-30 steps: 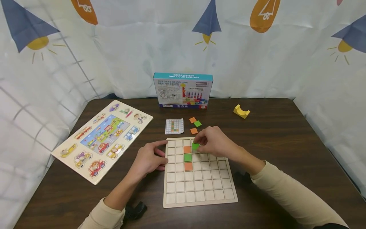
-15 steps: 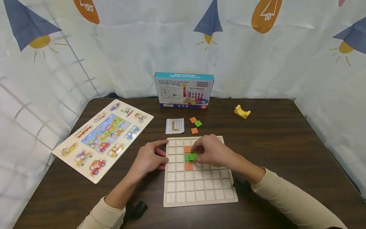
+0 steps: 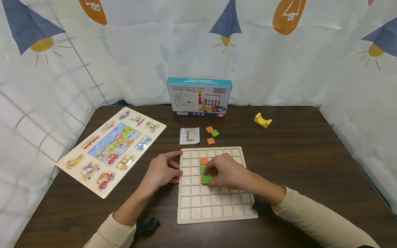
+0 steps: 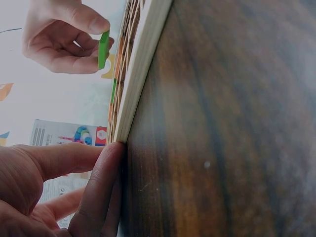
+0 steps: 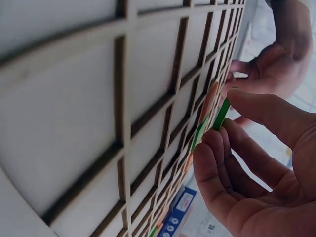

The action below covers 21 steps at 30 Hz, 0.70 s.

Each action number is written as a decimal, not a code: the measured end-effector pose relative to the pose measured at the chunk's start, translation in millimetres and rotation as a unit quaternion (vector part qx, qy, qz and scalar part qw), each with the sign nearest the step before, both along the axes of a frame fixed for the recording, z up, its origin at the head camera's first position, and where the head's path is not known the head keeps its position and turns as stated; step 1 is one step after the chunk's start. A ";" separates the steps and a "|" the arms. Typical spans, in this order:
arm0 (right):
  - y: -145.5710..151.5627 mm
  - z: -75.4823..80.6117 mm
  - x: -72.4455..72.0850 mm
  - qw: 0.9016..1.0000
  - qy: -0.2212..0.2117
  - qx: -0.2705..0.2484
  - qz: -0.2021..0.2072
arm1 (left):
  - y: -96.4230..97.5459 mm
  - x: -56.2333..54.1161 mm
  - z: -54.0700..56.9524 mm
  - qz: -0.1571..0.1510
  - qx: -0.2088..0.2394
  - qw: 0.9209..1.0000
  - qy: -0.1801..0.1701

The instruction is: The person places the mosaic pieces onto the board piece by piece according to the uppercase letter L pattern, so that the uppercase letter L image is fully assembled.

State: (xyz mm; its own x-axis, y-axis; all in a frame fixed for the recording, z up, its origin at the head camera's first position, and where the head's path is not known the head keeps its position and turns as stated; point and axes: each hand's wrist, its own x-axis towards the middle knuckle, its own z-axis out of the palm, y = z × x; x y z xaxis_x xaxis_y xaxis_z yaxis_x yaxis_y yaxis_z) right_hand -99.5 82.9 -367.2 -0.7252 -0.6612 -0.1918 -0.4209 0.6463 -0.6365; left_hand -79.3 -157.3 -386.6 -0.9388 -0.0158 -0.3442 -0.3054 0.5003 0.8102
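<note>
My right hand [image 3: 227, 172] pinches a green square tile [image 3: 206, 179] between thumb and fingertips. In the right wrist view the held tile [image 5: 223, 113] stands clear of the wooden grid board [image 5: 126, 98]. Set in the board's third column are an orange tile [image 3: 203, 161], a green tile [image 3: 202, 169] partly behind my fingers, and a lower orange tile mostly hidden by the held one. My left hand [image 3: 161, 172] rests at the board's left side, its fingertips [image 4: 111, 153] touching the edge in the left wrist view.
Behind the board lie a printed grid card [image 3: 190, 136], two loose orange tiles [image 3: 211, 141] and a green one [image 3: 215, 133]. A cardboard box [image 3: 199, 98] stands at the back. To the left is a vehicle puzzle board [image 3: 111, 151], to the back right a yellow arched block [image 3: 262, 120].
My right hand has carried the green tile from the board's upper part down and slightly left, over the lower orange tile. The left hand has stayed at the edge.
</note>
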 end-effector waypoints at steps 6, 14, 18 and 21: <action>-1.0 -2.1 5.5 1.000 -0.003 -0.001 0.011 | 0.1 -0.9 -0.5 -0.002 -0.006 1.000 0.000; -1.8 -2.1 13.9 1.000 -0.002 -0.005 0.021 | -0.2 -0.4 -1.2 -0.001 -0.003 1.000 0.001; -2.7 -3.1 16.7 1.000 -0.016 0.000 0.019 | -0.5 0.0 -1.5 -0.001 0.001 1.000 0.001; -3.3 -3.5 18.0 1.000 -0.024 0.007 0.017 | -0.7 0.1 -2.0 -0.002 0.001 1.000 0.002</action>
State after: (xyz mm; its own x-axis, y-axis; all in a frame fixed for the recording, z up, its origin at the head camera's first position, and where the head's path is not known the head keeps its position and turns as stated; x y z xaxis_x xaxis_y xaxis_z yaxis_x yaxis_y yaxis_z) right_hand -81.5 79.6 -370.7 -0.6917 -0.6828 -0.2350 -0.4122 0.6406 -0.6479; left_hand -79.1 -158.0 -388.6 -0.9400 -0.0116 -0.3410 -0.3009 0.4993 0.8125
